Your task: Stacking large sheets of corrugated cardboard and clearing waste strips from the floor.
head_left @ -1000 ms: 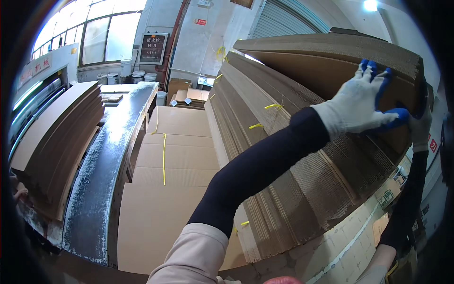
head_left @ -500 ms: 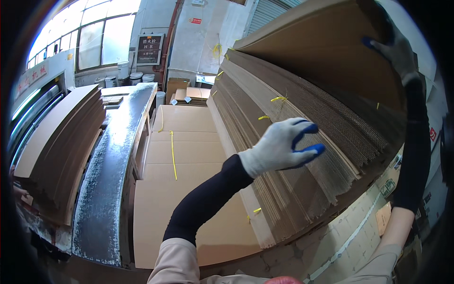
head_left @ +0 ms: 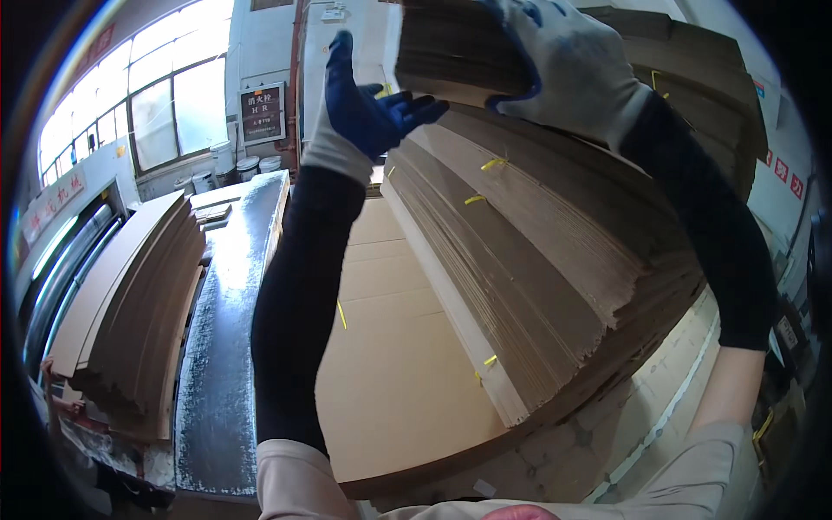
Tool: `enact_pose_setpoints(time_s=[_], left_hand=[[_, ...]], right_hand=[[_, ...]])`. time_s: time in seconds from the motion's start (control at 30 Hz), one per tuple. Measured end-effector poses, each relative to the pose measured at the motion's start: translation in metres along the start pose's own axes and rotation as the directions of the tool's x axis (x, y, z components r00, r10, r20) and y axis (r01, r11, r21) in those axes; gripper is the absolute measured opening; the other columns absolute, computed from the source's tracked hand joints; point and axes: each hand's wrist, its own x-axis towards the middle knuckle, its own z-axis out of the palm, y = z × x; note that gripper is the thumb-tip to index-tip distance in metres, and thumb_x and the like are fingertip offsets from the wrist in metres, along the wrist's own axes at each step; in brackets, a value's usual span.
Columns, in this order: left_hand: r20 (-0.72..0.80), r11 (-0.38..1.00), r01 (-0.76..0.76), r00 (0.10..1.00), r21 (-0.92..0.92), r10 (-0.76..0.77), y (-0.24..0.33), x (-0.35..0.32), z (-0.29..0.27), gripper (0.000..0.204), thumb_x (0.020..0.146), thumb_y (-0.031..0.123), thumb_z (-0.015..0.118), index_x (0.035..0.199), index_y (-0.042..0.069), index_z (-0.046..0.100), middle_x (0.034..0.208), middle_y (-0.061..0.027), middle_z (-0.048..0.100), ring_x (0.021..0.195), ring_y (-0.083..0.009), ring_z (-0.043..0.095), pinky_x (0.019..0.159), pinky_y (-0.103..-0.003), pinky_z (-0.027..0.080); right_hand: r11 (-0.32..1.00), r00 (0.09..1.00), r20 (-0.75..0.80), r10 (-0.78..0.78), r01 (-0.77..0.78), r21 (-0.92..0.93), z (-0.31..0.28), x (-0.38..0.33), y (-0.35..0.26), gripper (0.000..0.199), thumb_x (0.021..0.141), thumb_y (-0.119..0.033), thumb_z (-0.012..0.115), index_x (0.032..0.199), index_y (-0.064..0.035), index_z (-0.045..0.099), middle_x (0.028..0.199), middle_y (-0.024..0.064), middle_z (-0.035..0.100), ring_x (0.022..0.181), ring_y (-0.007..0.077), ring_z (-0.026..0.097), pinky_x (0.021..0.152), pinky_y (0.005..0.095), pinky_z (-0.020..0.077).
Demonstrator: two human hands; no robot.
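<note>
At the top middle is a bundle of brown cardboard sheets (head_left: 464,54), seen end on. My right hand (head_left: 572,74), in a white glove with a blue palm, grips its right side, thumb along the lower edge and fingers over the upper part. Left of the bundle my left hand (head_left: 364,113), gloved alike, is raised with fingers spread and the blue palm showing. It holds nothing; its fingertips are close to the bundle's lower left corner. Under both hands leans a long row of cardboard stacks (head_left: 555,234) with yellow ties.
Flat cardboard sheets (head_left: 390,381) lie in front of me. To the left are a dark, worn metal table (head_left: 221,347), another cardboard stack (head_left: 130,303) and a roller machine (head_left: 69,269). Buckets (head_left: 247,167) stand by the window. A person's hand (head_left: 61,390) shows at the far left.
My right hand has come from the upper right toward the middle, with cardboard in its grip. My left hand has risen up and left, still open. The view has shifted slightly.
</note>
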Motion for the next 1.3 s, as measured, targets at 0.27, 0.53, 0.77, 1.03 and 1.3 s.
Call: enact_pose_setpoints(time_s=[0.27, 0.53, 0.77, 1.03, 1.3], left_hand=[[0.555, 0.250, -0.517, 0.825, 0.818, -0.108, 0.029, 0.023, 0.026, 0.061, 0.086, 0.048, 0.069, 0.126, 0.004, 0.059, 0.122, -0.0151, 0.063, 0.112, -0.0312, 0.063, 0.097, -0.045, 0.051], [0.401, 0.212, -0.353, 0.879, 0.911, -0.257, 0.027, 0.033, 0.032, 0.066, 0.081, 0.039, 0.078, 0.130, 0.003, 0.054, 0.125, -0.0131, 0.062, 0.115, -0.0304, 0.060, 0.096, -0.045, 0.054], [0.625, 0.174, -0.600, 0.746, 0.781, -0.231, 0.061, 0.067, 0.029, 0.061, 0.076, 0.033, 0.084, 0.126, 0.009, 0.059, 0.116, -0.0069, 0.069, 0.107, -0.0211, 0.066, 0.101, -0.036, 0.051], [0.835, -0.348, -0.850, 0.491, 0.396, -0.249, 0.176, -0.054, 0.032, 0.055, 0.072, 0.024, 0.088, 0.119, 0.005, 0.065, 0.109, -0.0116, 0.071, 0.101, -0.0206, 0.069, 0.094, -0.036, 0.055], [0.367, 0.877, 0.080, 0.887, 0.474, -0.279, 0.212, -0.120, 0.023, 0.049, 0.090, 0.051, 0.064, 0.113, 0.009, 0.063, 0.110, -0.0083, 0.067, 0.097, -0.0244, 0.067, 0.088, -0.040, 0.055]], right_hand=[[0.991, 0.998, 0.047, -0.052, 0.046, 0.123, -0.008, -0.037, -0.002, 0.106, 0.070, -0.071, 0.069, 0.140, 0.0037, 0.041, 0.120, 0.0223, 0.055, 0.110, 0.0304, 0.056, 0.092, 0.0427, 0.0462], [0.991, 0.976, 0.174, 0.131, -0.135, 0.013, 0.021, -0.118, 0.050, 0.115, 0.055, -0.027, 0.092, 0.147, -0.0023, 0.029, 0.138, 0.0211, 0.048, 0.121, 0.0362, 0.055, 0.097, 0.0405, 0.0486], [0.973, 0.905, 0.377, 0.195, -0.228, 0.045, -0.017, -0.071, 0.061, 0.089, 0.061, -0.031, 0.087, 0.132, 0.0003, 0.045, 0.109, 0.0169, 0.060, 0.102, 0.0337, 0.062, 0.086, 0.0412, 0.0536], [0.978, 0.970, 0.234, 0.068, -0.111, 0.177, -0.121, 0.032, -0.030, 0.097, 0.051, -0.019, 0.089, 0.134, 0.0009, 0.043, 0.113, 0.0192, 0.059, 0.103, 0.0396, 0.060, 0.090, 0.0432, 0.0502], [0.977, 0.922, 0.384, 0.060, -0.133, 0.165, -0.180, 0.071, -0.078, 0.115, 0.045, -0.015, 0.090, 0.145, -0.0015, 0.034, 0.133, 0.0206, 0.050, 0.123, 0.0391, 0.050, 0.104, 0.0446, 0.0426]])
